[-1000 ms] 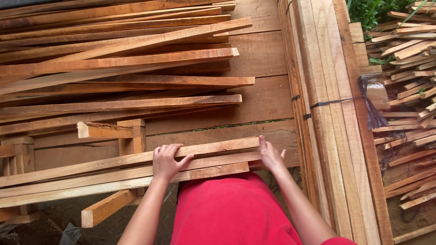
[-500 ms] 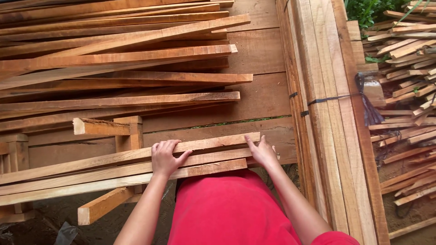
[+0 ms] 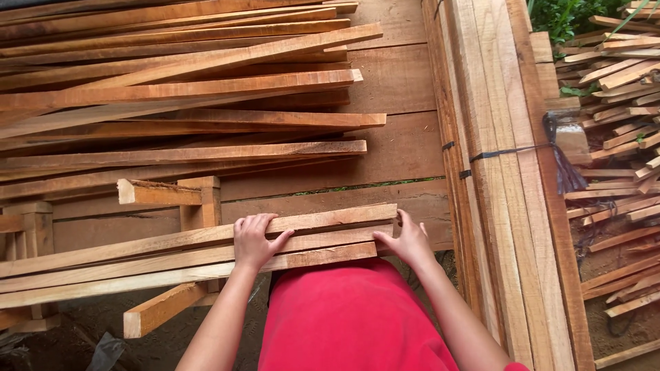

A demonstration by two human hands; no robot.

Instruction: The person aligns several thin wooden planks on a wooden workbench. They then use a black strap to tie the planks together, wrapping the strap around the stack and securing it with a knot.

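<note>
Wooden slats (image 3: 323,237) under both palms, seemingly.

Loose pile of long reddish wood slats (image 3: 179,89) across upper left, lying on wide planks (image 3: 395,148). Tied bundle of pale boards (image 3: 495,137) runs vertical at right, bound w/ dark strap (image 3: 509,152). Scrap offcut heap (image 3: 619,124) far right; green plants (image 3: 560,17) top right. Wooden sawhorse (image 3: 196,203) lower left.

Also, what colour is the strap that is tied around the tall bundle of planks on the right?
The strap is black; the head view shows it.
</note>
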